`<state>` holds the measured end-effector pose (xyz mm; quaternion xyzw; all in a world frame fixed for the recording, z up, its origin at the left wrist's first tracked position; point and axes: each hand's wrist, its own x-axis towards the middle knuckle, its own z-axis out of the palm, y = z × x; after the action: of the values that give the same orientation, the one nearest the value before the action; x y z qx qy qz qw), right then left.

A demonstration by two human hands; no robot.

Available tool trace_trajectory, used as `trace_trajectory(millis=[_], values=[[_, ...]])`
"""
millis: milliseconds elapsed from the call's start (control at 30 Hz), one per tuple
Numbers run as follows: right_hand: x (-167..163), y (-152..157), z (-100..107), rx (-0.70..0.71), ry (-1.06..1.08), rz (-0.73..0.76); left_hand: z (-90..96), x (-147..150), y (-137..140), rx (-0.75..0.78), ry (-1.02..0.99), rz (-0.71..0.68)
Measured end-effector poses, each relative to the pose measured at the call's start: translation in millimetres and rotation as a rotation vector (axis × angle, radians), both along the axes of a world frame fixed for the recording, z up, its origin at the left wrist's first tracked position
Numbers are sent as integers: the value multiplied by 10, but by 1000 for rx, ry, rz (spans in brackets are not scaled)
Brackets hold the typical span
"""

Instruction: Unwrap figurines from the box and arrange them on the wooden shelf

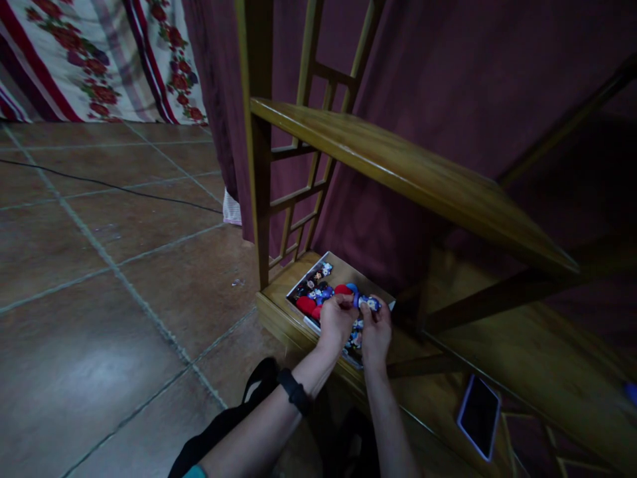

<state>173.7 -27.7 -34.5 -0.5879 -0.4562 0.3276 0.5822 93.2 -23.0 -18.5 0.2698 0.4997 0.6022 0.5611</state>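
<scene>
A shallow open box [369,281] with light edges stands on the low wooden shelf, holding several small figures and rounded pieces in red, blue and black. Above its right part, my right hand [377,335] pinches a small blue-and-white figure [369,303] between thumb and fingers. My left hand [337,324] is closed too, its fingertips at the left end of that figure, by a blue-purple part. The figure's exact kind is too small to make out. Red rounded pieces [306,305] lie left of my left hand, and more small figures [355,337] show between my wrists.
A higher wooden shelf board [398,156] overhangs to the right of the box, joined to an upright post [259,199] and lattice. A phone [479,417] lies at lower right. A black cable [109,186] crosses the tiled floor; a purple curtain [423,79] hangs behind.
</scene>
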Motion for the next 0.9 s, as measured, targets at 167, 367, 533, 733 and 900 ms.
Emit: trace_trajectory(millis=[167,367,533,733,900], values=[[-8,-9,10,19,10,24,-13,-60,-4,69,116,-30],[-8,-42,46,25,-95,89,-26,-201,36,64,57,-134],[-32,-70,78,44,-171,98,46,-248,-6,-13,-97,-167],[-82,-93,95,76,-170,30,102,-163,-88,30,-59,-57],[-92,-72,64,88,-153,-23,81,-51,-86,77,-44,30]])
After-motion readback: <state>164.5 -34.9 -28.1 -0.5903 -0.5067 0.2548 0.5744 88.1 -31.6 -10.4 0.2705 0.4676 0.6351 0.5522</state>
